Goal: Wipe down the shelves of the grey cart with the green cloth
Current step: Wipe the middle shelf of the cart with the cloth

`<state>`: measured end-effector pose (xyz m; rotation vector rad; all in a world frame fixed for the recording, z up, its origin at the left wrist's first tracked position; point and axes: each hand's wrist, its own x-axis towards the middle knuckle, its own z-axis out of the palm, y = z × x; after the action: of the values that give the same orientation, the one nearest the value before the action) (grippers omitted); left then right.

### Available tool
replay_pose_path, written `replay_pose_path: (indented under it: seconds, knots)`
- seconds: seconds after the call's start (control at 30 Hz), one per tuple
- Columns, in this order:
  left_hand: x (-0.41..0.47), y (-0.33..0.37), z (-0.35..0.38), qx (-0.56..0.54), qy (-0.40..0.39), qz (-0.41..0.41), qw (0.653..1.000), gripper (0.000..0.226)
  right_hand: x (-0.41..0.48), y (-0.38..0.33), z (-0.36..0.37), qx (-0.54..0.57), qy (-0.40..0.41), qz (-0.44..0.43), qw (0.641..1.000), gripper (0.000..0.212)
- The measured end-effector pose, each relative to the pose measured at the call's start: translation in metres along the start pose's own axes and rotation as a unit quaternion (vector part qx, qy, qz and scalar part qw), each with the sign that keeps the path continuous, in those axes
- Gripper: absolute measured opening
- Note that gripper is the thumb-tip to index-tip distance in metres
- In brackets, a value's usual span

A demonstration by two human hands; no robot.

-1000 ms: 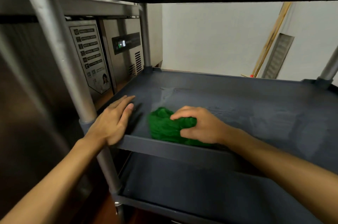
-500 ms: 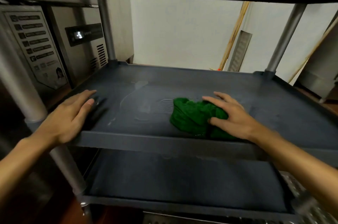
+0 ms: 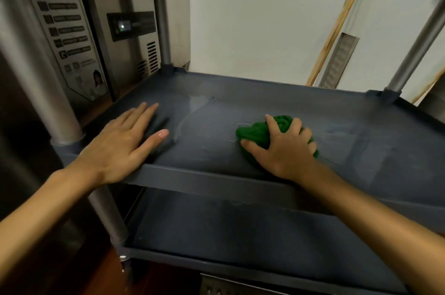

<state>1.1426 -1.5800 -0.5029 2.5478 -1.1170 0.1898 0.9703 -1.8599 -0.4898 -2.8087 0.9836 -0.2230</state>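
Observation:
The grey cart's middle shelf [image 3: 337,111] fills the view, with a wet streak left of centre. A bunched green cloth [image 3: 255,132] lies near the shelf's front edge. My right hand [image 3: 284,150] grips the cloth from above, fingers curled over it, pressing it on the shelf. My left hand [image 3: 122,143] rests flat on the shelf's front left corner, fingers straight. The lower shelf [image 3: 240,227] shows beneath, and the top shelf is only a dark edge above.
Metal cart posts stand at the front left [image 3: 43,92], back left [image 3: 163,30] and back right [image 3: 414,49]. A steel refrigerator [image 3: 125,30] with a display sits close on the left. A white wall and a wooden stick [image 3: 334,32] lie behind.
My right hand has slid the green cloth rightward along the middle shelf, leaving a wet trail. My left hand has stayed at the front left corner. The view has shifted right.

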Motion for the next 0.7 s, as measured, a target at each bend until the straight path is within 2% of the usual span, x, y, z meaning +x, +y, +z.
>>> replay_pose_path:
  seconds: [0.2,0.33,0.7]
  knots:
    - [-0.002,0.003,0.001,-0.003,0.008,-0.007,1.0,0.093,0.069,-0.041,0.024,-0.021,0.052,-0.038,0.998,0.073]
    - [-0.003,0.005,0.0,-0.022,0.027,-0.007,0.999,0.096,0.119,-0.07,0.037,-0.035,0.041,-0.049,0.997,0.075]
    - [-0.006,0.003,0.006,-0.047,0.055,0.001,0.997,0.084,0.252,-0.126,0.051,0.009,0.034,-0.119,0.992,0.067]
